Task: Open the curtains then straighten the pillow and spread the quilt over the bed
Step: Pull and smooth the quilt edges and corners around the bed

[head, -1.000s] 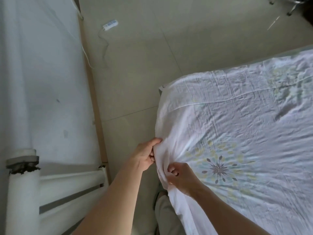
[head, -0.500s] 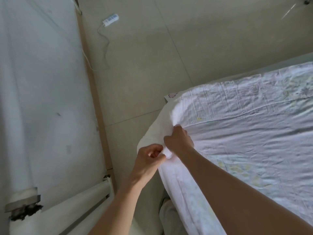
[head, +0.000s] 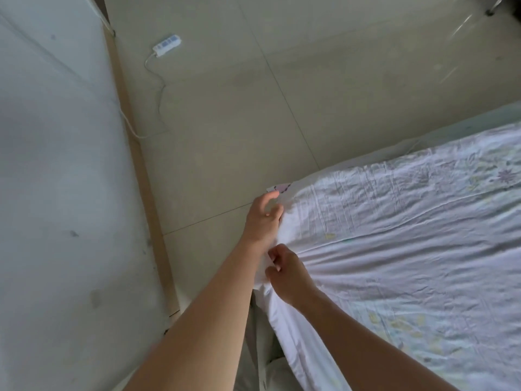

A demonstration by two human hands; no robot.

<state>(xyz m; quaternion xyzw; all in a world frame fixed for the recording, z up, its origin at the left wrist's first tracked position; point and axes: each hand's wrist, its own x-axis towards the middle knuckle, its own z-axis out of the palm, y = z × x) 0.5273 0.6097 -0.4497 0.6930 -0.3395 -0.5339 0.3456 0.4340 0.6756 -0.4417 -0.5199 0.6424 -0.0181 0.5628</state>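
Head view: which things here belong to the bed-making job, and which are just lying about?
Job:
quilt, spread over the bed
left hand, at the quilt's corner
right hand, pinching the quilt's edge

Lying about:
power strip on the floor
its cable

A bed (head: 462,128) on a tiled floor (head: 253,108), covered by a white quilt (head: 408,249)

The quilt lies crumpled over the bed top, printed faintly with pale flowers, its near corner bunched and its edge hanging down the bed's side; at the far corner a small patch of patterned fabric (head: 282,188) peeks out from under it, and a grey strip of the bed shows along the far edge. On the beige floor tiles, well apart from the bed, a white power strip (head: 167,45) lies near the wall, its cable (head: 160,88) trailing in loops across the tiles toward the skirting
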